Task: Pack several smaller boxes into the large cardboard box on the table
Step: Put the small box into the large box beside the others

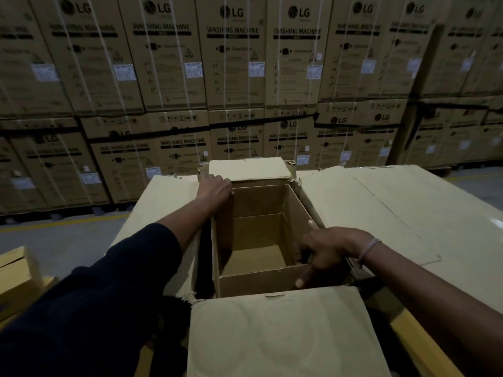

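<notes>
The big cardboard box [272,317] sat mouth-up, flaps splayed, with a smaller open box [255,284] inside, long axis near-to-far. Left hand [215,190] gripped its far-left corner, right hand [324,251] its near-right rim. Stacked washing-machine cartons [234,63] walled off the far side.

Left fingertips [230,187] hidden behind the box wall [226,232].

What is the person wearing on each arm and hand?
The left arm has a long dark navy sleeve pushed partway up the forearm; the left hand is bare. The right arm is unsleeved, the right hand bare, with a thin pale band around the wrist.
</notes>
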Motion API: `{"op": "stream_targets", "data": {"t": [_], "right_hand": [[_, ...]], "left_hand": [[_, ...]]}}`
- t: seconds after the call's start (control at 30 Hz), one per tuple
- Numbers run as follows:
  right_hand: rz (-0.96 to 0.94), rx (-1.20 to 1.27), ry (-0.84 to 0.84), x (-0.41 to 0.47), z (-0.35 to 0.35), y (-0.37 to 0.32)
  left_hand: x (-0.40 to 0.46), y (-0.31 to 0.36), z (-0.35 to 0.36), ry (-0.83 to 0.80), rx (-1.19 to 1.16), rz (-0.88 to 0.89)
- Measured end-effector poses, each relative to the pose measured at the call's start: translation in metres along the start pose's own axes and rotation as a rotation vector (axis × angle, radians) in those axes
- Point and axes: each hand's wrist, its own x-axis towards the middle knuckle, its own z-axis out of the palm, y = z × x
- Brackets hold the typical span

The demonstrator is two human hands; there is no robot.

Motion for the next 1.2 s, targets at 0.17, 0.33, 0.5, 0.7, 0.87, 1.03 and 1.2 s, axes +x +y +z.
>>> {"op": "stream_targets", "data": {"t": [0.17,0.33,0.5,0.7,0.87,1.03,1.2], "right_hand": [[0.061,-0.04,-0.021,-0.023,-0.004,-0.014],[0.055,-0.051,0.006,-0.032,-0.004,-0.016],[0.022,-0.101,0.043,-0.033,-0.003,-0.012],[-0.001,-0.077,0.112,-0.03,-0.002,-0.006],[-0.022,0.036,0.206,-0.022,-0.012,0.003],[-0.019,0.185,0.406,0.0,-0.019,0.011],[0.082,0.25,0.508,0.027,-0.016,0.025]], "left_hand": [[-0.001,0.011,-0.014,-0.056,-0.101,-0.018],[-0.005,0.02,-0.024,-0.07,-0.157,-0.019],[-0.011,0.023,-0.029,-0.067,-0.186,-0.018],[-0.02,0.027,-0.034,-0.08,-0.173,-0.024],[-0.028,0.027,-0.038,-0.088,-0.193,-0.041],[-0.048,0.026,-0.038,-0.085,-0.264,-0.088],[-0.071,0.02,-0.036,-0.081,-0.336,-0.14]]}}
